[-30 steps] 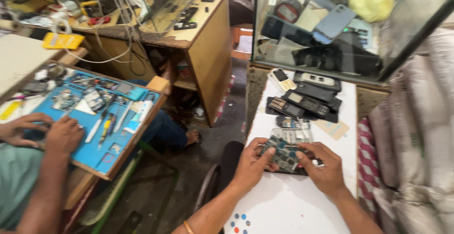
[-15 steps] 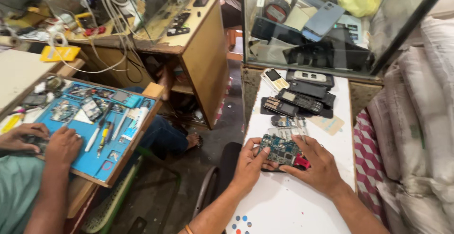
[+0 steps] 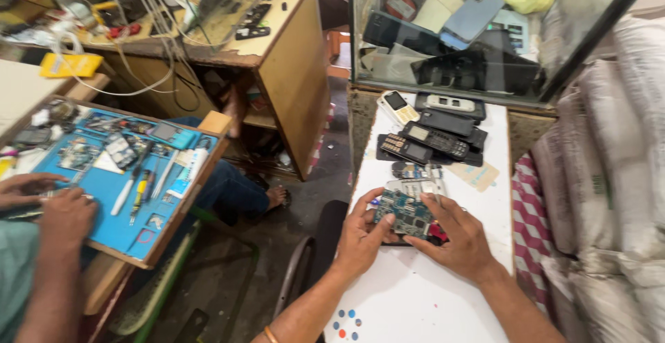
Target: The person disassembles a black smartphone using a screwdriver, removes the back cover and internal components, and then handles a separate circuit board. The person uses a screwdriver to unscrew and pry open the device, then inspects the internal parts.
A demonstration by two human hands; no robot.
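Both hands' grip closed on flat green circuit board (image 3: 405,213); white tabletop (image 3: 422,301).

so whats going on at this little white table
A person holds a bare phone circuit board over the white table, left hand at its left edge and right hand at its right. Several dismantled phones lie further up the table. To the left, a co-worker's hands rest at a blue mat strewn with tools.

A small white keypad phone (image 3: 397,107) with a dark rectangular screen lies beside black handsets (image 3: 429,142).
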